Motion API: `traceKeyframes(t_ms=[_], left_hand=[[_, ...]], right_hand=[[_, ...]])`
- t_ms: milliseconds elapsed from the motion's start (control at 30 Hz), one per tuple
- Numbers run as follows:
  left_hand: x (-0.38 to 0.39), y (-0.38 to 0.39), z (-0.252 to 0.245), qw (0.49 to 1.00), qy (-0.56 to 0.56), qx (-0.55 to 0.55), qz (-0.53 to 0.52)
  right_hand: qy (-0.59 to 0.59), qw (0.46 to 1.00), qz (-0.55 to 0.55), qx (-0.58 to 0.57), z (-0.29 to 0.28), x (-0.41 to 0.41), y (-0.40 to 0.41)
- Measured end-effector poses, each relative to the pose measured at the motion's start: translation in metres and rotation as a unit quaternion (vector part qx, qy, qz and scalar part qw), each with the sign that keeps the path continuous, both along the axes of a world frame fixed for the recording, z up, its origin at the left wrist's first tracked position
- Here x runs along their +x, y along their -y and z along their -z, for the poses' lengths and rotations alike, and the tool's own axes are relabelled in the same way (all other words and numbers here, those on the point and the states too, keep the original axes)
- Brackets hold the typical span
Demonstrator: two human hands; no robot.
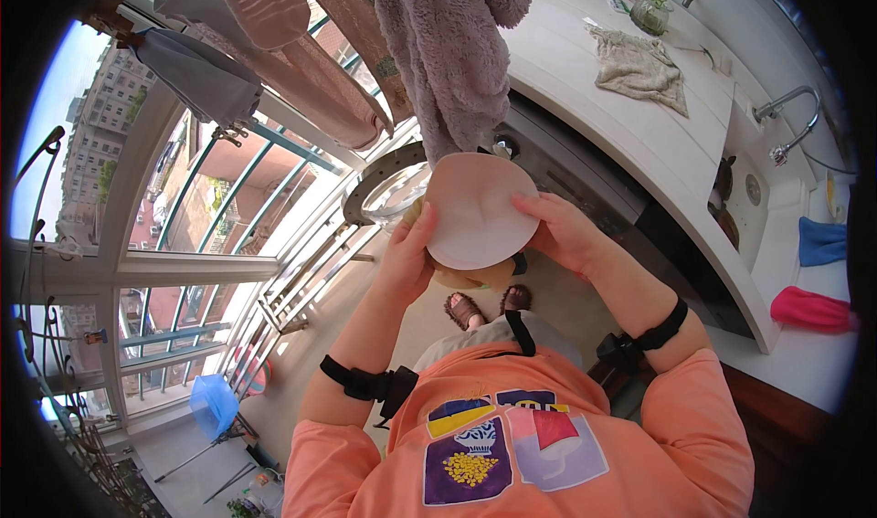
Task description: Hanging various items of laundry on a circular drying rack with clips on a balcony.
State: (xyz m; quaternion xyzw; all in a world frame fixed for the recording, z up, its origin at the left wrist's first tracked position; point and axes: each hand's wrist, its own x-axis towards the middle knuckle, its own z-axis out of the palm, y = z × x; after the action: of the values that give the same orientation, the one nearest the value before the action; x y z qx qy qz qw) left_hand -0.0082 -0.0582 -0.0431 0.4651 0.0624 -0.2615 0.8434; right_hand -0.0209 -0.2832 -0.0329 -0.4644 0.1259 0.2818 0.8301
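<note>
A pale pinkish-white rounded pad (479, 210), with a faint crease near its middle, is held up in front of my torso. My left hand (410, 254) grips its left edge, thumb on the upper face. At the opposite edge, my right hand (558, 230) pinches it with the thumb on top and the fingers underneath. Tan-yellow cloth (473, 278) shows below the pad and beside my left fingers; whether it is joined to the pad I cannot tell. Just beyond the pad hangs a fluffy mauve-grey garment (445, 59), its lower end partly hidden.
Other laundry, including a grey garment (199, 72), hangs near the windows. A round washing-machine door (353, 192) stands open beyond my left hand. The white counter (555, 38) on the right holds a crumpled cloth (637, 69) and a sink (767, 223). A metal rack (270, 312) stands left.
</note>
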Motion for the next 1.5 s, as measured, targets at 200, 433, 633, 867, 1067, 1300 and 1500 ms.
traceKeyframes(t_ms=[200,433,633,867,1067,1300,1500], left_hand=[[0.002,-0.001,-0.002,0.998,-0.042,-0.052,-0.005],[0.003,-0.005,0.010,0.993,-0.030,0.076,-0.088],[-0.010,0.001,0.005,0.998,0.014,-0.049,0.046],[-0.002,-0.006,-0.005,0.993,-0.081,0.078,-0.032],[0.000,-0.009,0.000,0.995,-0.081,0.048,-0.026],[-0.001,-0.005,-0.004,0.995,-0.046,0.084,0.017],[-0.001,-0.012,-0.002,0.996,0.011,-0.054,0.065]], right_hand=[[-0.016,0.983,-0.012,0.184,0.000,0.000,-0.002],[0.132,0.988,0.069,-0.032,-0.002,0.000,0.001],[0.446,0.808,-0.087,-0.375,-0.025,-0.012,-0.028],[0.389,0.862,-0.062,-0.319,-0.023,-0.009,-0.020],[0.288,0.890,0.078,-0.344,-0.013,-0.001,-0.011],[0.158,0.963,-0.022,-0.220,-0.015,-0.002,-0.011],[0.229,0.961,0.035,-0.151,-0.002,0.001,-0.006]])
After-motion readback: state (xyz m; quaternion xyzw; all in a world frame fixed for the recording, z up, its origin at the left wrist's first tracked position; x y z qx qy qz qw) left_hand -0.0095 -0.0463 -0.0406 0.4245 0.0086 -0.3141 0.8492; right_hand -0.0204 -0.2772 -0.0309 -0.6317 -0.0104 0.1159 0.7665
